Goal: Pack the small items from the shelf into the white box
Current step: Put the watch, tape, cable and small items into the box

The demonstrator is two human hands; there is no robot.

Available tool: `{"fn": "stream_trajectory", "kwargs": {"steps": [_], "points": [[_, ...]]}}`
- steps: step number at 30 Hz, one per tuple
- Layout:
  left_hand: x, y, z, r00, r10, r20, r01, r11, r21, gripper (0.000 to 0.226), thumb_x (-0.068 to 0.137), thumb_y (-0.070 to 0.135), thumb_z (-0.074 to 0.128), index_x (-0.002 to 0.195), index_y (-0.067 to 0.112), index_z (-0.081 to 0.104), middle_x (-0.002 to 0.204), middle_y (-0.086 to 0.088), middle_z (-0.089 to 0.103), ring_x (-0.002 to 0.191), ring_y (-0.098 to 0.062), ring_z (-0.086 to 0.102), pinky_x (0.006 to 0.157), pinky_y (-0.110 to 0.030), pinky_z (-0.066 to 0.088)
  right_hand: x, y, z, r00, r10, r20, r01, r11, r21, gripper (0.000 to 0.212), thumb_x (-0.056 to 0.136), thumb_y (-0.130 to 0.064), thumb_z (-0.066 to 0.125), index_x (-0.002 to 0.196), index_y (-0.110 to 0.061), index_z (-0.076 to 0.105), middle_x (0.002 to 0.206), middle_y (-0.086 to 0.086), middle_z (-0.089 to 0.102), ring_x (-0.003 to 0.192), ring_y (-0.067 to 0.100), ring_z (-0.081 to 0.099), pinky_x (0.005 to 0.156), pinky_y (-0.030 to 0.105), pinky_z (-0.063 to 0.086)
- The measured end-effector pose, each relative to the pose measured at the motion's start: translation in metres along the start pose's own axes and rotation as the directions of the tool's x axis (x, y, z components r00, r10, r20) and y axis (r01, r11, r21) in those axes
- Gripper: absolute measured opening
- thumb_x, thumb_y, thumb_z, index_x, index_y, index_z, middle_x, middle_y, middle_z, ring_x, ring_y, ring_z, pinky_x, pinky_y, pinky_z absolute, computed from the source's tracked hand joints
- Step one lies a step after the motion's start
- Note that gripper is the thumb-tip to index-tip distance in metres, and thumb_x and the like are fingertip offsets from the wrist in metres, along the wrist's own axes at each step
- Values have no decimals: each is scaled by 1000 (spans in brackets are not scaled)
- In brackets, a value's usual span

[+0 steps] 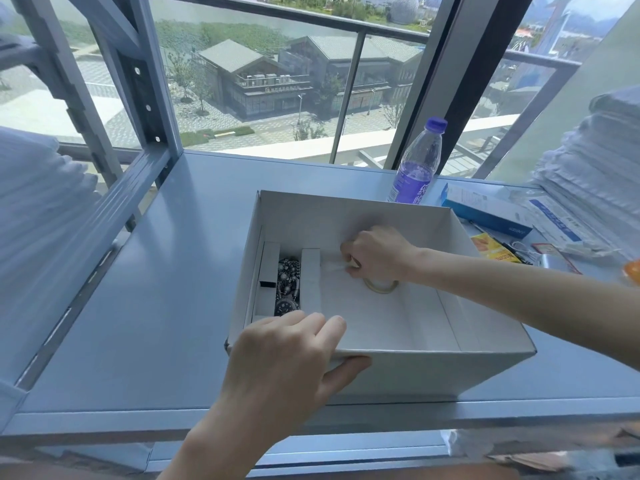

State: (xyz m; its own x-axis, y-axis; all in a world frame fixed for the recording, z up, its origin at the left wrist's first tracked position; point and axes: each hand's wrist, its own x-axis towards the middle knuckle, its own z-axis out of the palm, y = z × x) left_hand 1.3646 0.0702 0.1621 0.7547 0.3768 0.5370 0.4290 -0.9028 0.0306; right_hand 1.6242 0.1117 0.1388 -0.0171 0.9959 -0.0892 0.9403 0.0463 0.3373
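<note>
White box (433, 372) on shelf (173, 271); left hand (287, 355) grips near wall, fingers curled over rim, thumb outside. Right hand (377, 254) inside, fingers pinching tape roll (381, 286) just below knuckles, near box floor. Likely best: lay it flat, then release

The person's body appears as two hands and two forearms. The left hand (291, 355) and the left forearm (221, 434) are bare, and the skin runs uncovered to the bottom edge of the view. The right hand (375, 254) and the right forearm (502, 289) are likewise bare up to the right edge. Both forearms are slim and smooth. The fingers (332, 323) of the left hand are slender, with short, rounded nails. The nails of the right hand are hidden.
</note>
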Motion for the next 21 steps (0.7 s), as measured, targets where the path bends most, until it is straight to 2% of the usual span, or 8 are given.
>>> {"fn": "stream_trajectory", "kwargs": {"steps": [5,6,9,12,14,16,19,21], "points": [[0,0,1,1000,3,2,-3,1000,-4,46,82,61,39,63,25,59,50,9,51,47,-11,53,40,-20,30,-11,-15,5,995,-82,64,79,996,51,9,77,-29,58,82,-22,61,90,3,68,77,29,61,57,25,29],[0,0,1,1000,6,3,-6,1000,-3,46,82,62,40,63,25,59,50,9,52,47,-11,54,41,-20,30,-11,-19,8,995,-65,80,57,993,100,5,77,-27,57,76,-23,59,87,2,68,72,28,58,55,24,29],[0,0,0,1000,5,2,-5,1000,-3,45,82,62,41,63,25,58,50,9,52,47,-11,53,41,-20,29,-6,-20,15,988,52,146,-88,963,256,19,76,-24,56,62,-21,43,68,-3,60,61,22,47,48,21,24],[0,0,0,1000,6,4,-6,1000,-7,45,83,61,40,63,25,58,50,8,51,47,-11,53,41,-20,29,-1,-16,18,980,101,169,-155,924,350,18,79,-23,53,64,-23,43,57,-8,47,62,21,53,47,21,28],[0,0,-1,1000,5,7,-5,1000,-4,45,83,61,39,63,25,58,50,8,52,48,-11,54,41,-20,29,-1,-17,20,988,104,117,-137,932,336,7,81,-27,54,80,-20,52,66,-7,47,68,21,50,53,25,32],[0,0,-1,1000,3,9,-3,1000,-2,45,83,62,40,63,25,58,51,8,52,48,-11,53,41,-20,28,-2,-18,23,994,99,54,-111,937,331,18,82,-29,56,95,-18,51,75,-5,47,72,22,48,61,27,32],[0,-1,-1,1000,1,10,-1,1000,-9,45,83,61,40,62,25,56,50,8,50,47,-11,52,42,-19,27,-1,-18,20,996,86,34,-92,954,286,17,85,-28,53,98,-18,56,90,2,64,83,25,59,65,27,34],[0,-1,-2,1000,2,9,-2,1000,-12,44,83,61,41,62,25,55,49,8,49,47,-11,52,41,-19,27,1,-19,18,996,86,36,-92,966,240,18,86,-26,50,98,-17,59,98,4,67,87,27,61,67,29,34]]}}
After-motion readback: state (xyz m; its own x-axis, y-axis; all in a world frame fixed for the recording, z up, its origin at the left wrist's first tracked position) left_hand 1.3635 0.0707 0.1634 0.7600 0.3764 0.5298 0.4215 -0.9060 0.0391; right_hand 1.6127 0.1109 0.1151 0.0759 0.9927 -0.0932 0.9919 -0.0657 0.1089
